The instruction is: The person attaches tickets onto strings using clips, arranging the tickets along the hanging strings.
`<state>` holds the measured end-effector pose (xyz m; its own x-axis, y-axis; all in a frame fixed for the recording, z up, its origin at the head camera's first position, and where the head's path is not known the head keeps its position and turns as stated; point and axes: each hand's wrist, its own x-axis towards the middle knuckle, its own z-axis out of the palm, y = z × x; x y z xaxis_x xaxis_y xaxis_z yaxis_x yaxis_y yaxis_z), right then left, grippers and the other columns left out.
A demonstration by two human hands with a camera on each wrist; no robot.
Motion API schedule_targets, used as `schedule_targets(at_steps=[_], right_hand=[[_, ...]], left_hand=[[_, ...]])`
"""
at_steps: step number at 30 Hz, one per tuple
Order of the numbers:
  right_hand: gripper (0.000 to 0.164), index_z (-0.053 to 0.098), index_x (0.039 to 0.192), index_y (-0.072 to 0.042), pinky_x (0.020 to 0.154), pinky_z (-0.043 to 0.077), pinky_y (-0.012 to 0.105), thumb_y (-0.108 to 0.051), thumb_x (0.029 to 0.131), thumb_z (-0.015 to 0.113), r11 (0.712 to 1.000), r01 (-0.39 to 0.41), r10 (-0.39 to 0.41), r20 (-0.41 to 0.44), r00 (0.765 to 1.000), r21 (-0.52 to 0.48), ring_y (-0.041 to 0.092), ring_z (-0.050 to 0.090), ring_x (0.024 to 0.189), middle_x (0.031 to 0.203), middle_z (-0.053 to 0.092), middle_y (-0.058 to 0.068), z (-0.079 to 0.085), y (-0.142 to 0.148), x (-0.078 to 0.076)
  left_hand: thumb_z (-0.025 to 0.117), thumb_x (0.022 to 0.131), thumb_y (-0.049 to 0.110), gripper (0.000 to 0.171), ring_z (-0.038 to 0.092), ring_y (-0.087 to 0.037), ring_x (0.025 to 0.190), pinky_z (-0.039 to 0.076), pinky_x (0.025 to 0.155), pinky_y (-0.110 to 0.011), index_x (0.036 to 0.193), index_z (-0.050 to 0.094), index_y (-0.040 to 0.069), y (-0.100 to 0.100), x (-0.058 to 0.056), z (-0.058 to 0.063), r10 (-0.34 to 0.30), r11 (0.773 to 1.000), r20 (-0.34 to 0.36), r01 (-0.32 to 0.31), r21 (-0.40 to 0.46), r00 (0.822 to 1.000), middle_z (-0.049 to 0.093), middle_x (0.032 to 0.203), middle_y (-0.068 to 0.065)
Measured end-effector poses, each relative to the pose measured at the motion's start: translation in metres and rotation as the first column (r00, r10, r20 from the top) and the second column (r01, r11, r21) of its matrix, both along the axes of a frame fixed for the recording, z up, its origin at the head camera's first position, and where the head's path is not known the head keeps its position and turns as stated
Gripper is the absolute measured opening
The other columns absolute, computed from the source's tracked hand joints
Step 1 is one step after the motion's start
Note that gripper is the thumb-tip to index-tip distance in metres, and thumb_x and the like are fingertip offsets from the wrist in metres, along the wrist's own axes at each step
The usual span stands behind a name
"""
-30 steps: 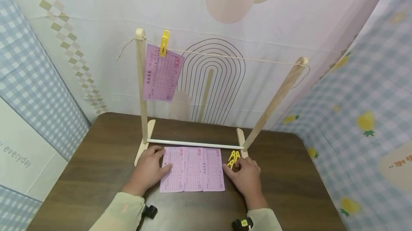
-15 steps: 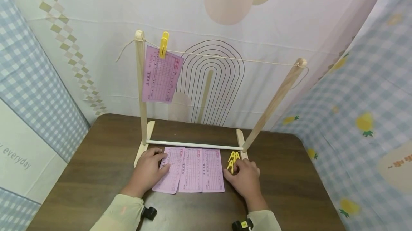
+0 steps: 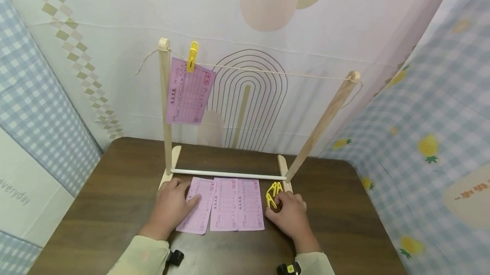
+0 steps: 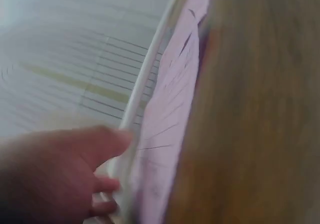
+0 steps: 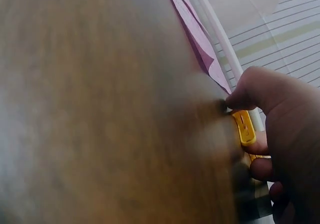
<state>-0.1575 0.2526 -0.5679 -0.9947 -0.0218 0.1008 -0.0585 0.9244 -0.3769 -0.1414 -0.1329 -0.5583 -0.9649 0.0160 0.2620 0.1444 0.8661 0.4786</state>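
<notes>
Three pink printed slips lie on the table: a left slip (image 3: 196, 213), a middle slip (image 3: 224, 207) and a right slip (image 3: 250, 207). My left hand (image 3: 170, 202) touches the slanted left slip with its thumb over the paper; the other fingers are at its left edge. Several yellow clothespins (image 3: 274, 193) lie beside the right slip. Close against them is my right hand (image 3: 291, 213), its fingertips touching the nearest clothespin (image 5: 244, 126). A fourth pink slip (image 3: 189, 92) hangs from the string (image 3: 264, 70), clipped by a yellow clothespin (image 3: 192, 56).
The string runs between two wooden posts, a left post (image 3: 166, 109) and a right post (image 3: 325, 121). A white rod (image 3: 229, 174) joins their feet low behind the slips. Patterned cloth (image 3: 126, 24) hangs behind the brown table (image 3: 337, 207).
The left slip has slid left with its lower end swung out, opening a gap from the middle slip. The nearest clothespin has turned slightly beside the right fingers. The head view has shifted slightly.
</notes>
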Motion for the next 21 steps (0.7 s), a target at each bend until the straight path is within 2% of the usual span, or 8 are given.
schedule_targets(at_steps=[3,6,11,15,18,21], right_hand=[[0.042,0.057,0.082,-0.025,0.085,0.031,0.045,-0.048,0.085,0.092,1.0,-0.008,0.008,0.006,1.0,-0.008,0.026,0.05,0.097,0.087,0.054,-0.005,0.0,0.001,0.0],[0.044,0.057,0.083,-0.025,0.085,0.031,0.045,-0.049,0.085,0.093,1.0,-0.009,0.01,0.006,1.0,-0.021,0.025,0.05,0.098,0.087,0.054,-0.005,0.0,0.001,0.001],[0.042,0.058,0.084,-0.025,0.086,0.031,0.044,-0.048,0.085,0.094,0.999,-0.007,0.008,0.012,1.0,-0.035,0.025,0.05,0.1,0.087,0.055,-0.005,-0.001,0.002,0.001],[0.04,0.06,0.085,-0.024,0.086,0.032,0.045,-0.044,0.085,0.094,0.999,-0.02,0.02,0.001,1.0,-0.041,0.025,0.05,0.099,0.087,0.056,-0.006,-0.001,0.003,0.001],[0.038,0.061,0.086,-0.025,0.087,0.033,0.045,-0.043,0.085,0.094,0.999,-0.031,0.031,-0.006,1.0,-0.043,0.024,0.051,0.098,0.088,0.057,-0.006,0.0,0.004,0.001],[0.035,0.062,0.088,-0.025,0.088,0.034,0.045,-0.041,0.085,0.093,0.998,-0.044,0.044,-0.001,0.999,-0.039,0.023,0.051,0.098,0.089,0.058,-0.007,0.001,0.005,0.001]], left_hand=[[0.091,0.092,0.05,0.066,0.063,-0.047,0.113,0.05,0.096,-0.063,0.128,0.077,-0.003,-0.001,0.004,0.005,0.048,0.997,0.088,-0.043,-0.059,0.995,0.07,0.121,-0.024],[0.089,0.094,0.049,0.062,0.065,-0.044,0.105,0.052,0.091,-0.063,0.125,0.077,-0.003,-0.001,0.005,0.008,0.044,0.995,0.125,-0.033,-0.089,0.991,0.07,0.115,-0.022],[0.089,0.096,0.036,0.042,0.071,-0.041,0.098,0.055,0.087,-0.06,0.123,0.083,0.005,-0.002,0.006,0.01,0.025,0.997,0.108,-0.017,-0.071,0.994,0.076,0.108,-0.016],[0.087,0.096,0.025,0.032,0.074,-0.04,0.103,0.057,0.092,-0.059,0.121,0.085,0.006,0.0,0.007,0.011,-0.003,1.0,0.091,0.005,-0.02,0.996,0.079,0.109,-0.014],[0.084,0.096,0.015,0.032,0.076,-0.039,0.107,0.059,0.096,-0.057,0.126,0.083,0.004,0.002,0.007,0.011,-0.032,0.999,0.079,0.03,0.031,0.996,0.08,0.113,-0.016],[0.082,0.095,0.008,0.045,0.077,-0.037,0.112,0.06,0.097,-0.058,0.14,0.077,0.005,0.004,0.006,0.012,-0.046,0.997,0.068,0.041,0.07,0.997,0.079,0.12,-0.017]])
